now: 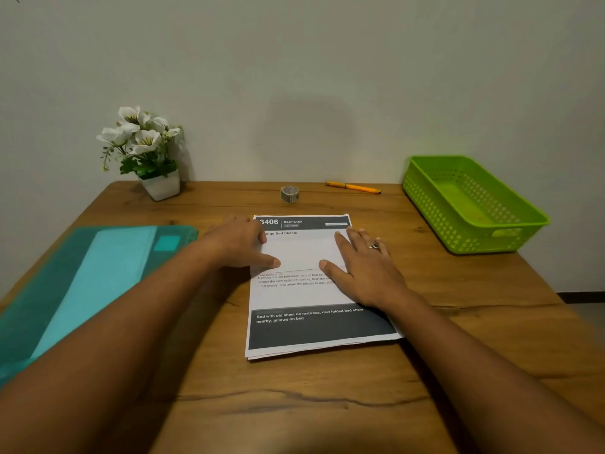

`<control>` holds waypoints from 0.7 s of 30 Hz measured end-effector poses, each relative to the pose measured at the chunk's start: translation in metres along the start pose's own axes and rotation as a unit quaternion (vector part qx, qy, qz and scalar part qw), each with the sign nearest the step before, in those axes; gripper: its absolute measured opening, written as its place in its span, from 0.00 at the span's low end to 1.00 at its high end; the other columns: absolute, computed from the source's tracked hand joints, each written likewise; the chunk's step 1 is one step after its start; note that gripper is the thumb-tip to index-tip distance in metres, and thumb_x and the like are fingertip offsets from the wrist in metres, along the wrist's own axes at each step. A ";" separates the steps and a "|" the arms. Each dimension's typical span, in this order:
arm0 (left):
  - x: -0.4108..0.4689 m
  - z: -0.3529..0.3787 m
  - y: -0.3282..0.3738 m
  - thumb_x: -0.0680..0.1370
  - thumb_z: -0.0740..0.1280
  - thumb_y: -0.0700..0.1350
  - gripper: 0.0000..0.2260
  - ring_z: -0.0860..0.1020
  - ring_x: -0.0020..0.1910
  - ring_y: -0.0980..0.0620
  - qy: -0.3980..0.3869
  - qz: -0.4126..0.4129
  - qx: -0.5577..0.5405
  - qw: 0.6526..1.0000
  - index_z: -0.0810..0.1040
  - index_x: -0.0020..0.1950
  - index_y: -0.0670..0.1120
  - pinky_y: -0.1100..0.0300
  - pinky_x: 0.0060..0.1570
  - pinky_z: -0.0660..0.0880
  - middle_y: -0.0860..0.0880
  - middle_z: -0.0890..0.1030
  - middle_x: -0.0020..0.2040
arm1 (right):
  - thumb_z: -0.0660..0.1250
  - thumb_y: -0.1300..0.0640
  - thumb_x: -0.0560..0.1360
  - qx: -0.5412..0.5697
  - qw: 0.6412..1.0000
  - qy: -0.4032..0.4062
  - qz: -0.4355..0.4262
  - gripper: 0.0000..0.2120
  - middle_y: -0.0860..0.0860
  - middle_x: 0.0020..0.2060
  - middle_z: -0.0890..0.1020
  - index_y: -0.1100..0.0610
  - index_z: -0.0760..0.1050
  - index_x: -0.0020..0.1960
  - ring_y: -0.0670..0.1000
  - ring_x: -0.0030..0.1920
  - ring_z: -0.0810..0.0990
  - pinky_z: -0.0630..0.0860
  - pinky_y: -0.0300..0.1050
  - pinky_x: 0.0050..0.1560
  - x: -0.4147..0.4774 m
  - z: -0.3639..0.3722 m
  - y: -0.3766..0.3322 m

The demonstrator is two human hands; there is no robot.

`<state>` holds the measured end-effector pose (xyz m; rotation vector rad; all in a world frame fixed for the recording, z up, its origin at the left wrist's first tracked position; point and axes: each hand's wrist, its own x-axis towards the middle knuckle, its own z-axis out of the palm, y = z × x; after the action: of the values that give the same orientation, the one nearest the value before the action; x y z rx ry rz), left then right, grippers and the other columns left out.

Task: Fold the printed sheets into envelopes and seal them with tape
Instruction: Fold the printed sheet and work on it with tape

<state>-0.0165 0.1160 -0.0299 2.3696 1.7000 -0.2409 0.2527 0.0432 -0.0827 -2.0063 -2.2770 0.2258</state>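
Head view: left grip (240,244) and right grip (363,270) press flat-fingered on stacked sheets (304,299).
Loose stack may slip, skewing the fold.

Home desk or small office nook, by the stationery. Wood counter (294,404) pushed to a plain wall (294,77). Beyond left grip (242,244): potted flowers (142,139). Beyond both grips: tape (289,194), pen (353,187). Right of right grip (363,267): green basket (432,211). Left of left grip: teal folder (82,283). Under both grips: printed sheets (311,326).
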 end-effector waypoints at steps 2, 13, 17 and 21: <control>0.002 -0.006 0.003 0.69 0.72 0.71 0.25 0.70 0.57 0.51 -0.019 -0.004 -0.004 1.000 0.71 0.56 0.57 0.49 0.60 0.75 0.52 0.73 0.58 | 0.43 0.26 0.80 0.001 1.000 -0.001 0.001 0.41 0.52 0.85 0.48 0.49 0.48 0.85 0.54 0.84 0.44 0.41 0.60 0.82 0.000 0.000 -0.001; -0.016 0.008 0.009 0.74 0.78 0.47 0.15 0.77 0.48 0.55 0.092 -0.058 -0.323 0.940 0.77 0.56 0.54 0.57 0.43 0.75 0.52 0.78 0.52 | 0.48 0.26 0.79 0.022 0.999 0.029 0.007 0.41 0.53 0.84 0.54 0.50 0.54 0.84 0.55 0.83 0.50 0.47 0.60 0.81 -0.001 0.000 -0.002; -0.029 0.011 0.015 0.77 0.75 0.44 0.05 0.83 0.47 0.49 0.174 -0.044 -0.508 0.843 0.82 0.51 0.49 0.57 0.43 0.79 0.46 0.84 0.48 | 0.54 0.30 0.80 0.022 0.997 0.073 0.006 0.40 0.55 0.83 0.58 0.52 0.54 0.83 0.57 0.82 0.54 0.50 0.63 0.81 -0.008 -0.004 -0.008; -0.042 -0.013 0.022 0.80 0.71 0.45 0.03 0.83 0.52 0.48 0.211 0.031 -0.527 0.822 0.81 0.53 0.48 0.52 0.51 0.82 0.48 0.84 0.50 | 0.62 0.39 0.81 -0.003 0.991 0.121 -0.050 0.36 0.56 0.82 0.58 0.53 0.56 0.82 0.58 0.83 0.53 0.46 0.64 0.81 -0.012 -0.035 -0.033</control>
<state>-0.0089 0.0741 -0.0047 1.6250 1.3092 1.0413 0.2283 0.0288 -0.0423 -1.8039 -2.2175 -0.0310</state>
